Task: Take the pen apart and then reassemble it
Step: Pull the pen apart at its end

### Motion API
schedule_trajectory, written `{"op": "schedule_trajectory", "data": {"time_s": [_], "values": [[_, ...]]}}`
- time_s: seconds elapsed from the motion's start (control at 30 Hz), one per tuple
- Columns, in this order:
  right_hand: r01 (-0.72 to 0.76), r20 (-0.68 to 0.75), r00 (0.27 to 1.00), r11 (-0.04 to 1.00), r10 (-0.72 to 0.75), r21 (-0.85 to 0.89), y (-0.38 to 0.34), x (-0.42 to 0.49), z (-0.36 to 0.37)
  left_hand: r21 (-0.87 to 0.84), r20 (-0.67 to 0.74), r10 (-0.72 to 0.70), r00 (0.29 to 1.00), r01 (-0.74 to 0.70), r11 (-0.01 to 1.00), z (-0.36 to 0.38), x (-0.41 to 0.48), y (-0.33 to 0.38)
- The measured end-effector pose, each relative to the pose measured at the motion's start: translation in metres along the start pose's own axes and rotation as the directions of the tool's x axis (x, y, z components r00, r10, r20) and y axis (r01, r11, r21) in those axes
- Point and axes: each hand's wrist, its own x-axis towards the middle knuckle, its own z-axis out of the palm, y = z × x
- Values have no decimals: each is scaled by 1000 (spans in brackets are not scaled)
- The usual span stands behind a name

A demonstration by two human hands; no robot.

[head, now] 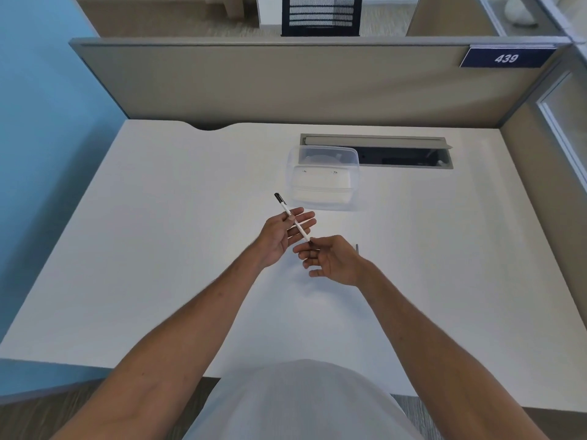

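Observation:
A slim white pen (pixel 292 217) with a black cap end pointing up and to the left hangs over the middle of the white desk (pixel 158 249). My left hand (pixel 282 236) pinches its barrel between thumb and fingers, the other fingers spread. My right hand (pixel 330 260) meets the pen's lower tip, thumb and forefinger closed on that end. A small dark pen part (pixel 357 249) lies on the desk just right of my right hand.
A clear plastic container (pixel 324 179) stands behind the hands. Behind it is an open cable slot (pixel 397 154) in the desk. A beige partition (pixel 286 90) closes the back and the right side. The desk's front edge runs near my body.

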Motion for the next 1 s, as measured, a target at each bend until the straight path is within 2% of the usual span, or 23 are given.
{"op": "schedule_trajectory", "data": {"time_s": [0.17,0.33,0.43,0.53,0.63,0.8,0.9,1.0], "values": [[8,58,998,995,-14,101,7,3,4,-22,36,-58,998,58,998,-2,-3,3],[65,-15,998,996,-64,56,11,5,6,15,61,-83,995,82,997,-7,0,5],[124,-57,990,992,-126,-32,9,6,10,23,13,-54,998,54,998,-5,2,5],[186,-155,962,957,-223,-224,5,7,16,7,-37,-31,999,31,999,0,5,4],[230,-192,927,894,-321,-384,4,6,18,-8,-67,-27,997,27,1000,2,7,3],[203,-239,883,788,-404,-581,5,10,20,-6,-130,-14,991,13,1000,1,9,1],[187,-229,888,768,-398,-612,6,8,19,-26,-147,-26,989,22,999,-4,8,0],[159,-217,928,848,-303,-506,5,6,19,-27,-99,-42,994,39,999,-7,3,1]]}}
